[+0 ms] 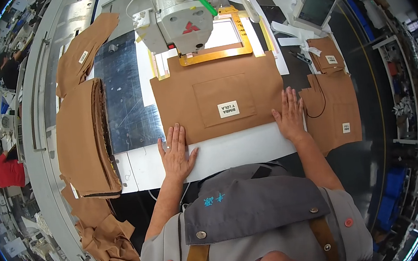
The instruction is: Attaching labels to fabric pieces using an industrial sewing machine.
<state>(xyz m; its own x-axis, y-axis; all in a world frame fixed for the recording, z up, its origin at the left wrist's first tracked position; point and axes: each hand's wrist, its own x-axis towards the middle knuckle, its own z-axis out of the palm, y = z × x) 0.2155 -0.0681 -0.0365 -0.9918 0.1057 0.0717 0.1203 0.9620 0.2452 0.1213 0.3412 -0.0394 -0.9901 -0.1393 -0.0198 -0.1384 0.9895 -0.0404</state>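
A brown fabric panel [175, 98] with a stitched square pocket and a white label [227, 108] lies flat beneath the white sewing machine head [174, 22], its far edge at a yellow clamp frame [216, 56]. My left hand [174, 152] lies palm down on the panel's lower left corner and the white board below it, fingers stretched out. At the panel's right edge, my right hand [290, 117] also rests palm down with fingers extended. Neither hand grips anything.
Brown pieces are stacked at left [80, 139], with others above [83, 49] and crumpled below [106, 243]. Labelled pieces [332, 117] lie at right, near a small screen [314, 4] and scissors [300, 56]. A metal plate [121, 73] borders the panel. Co-workers [9, 169] sit far left.
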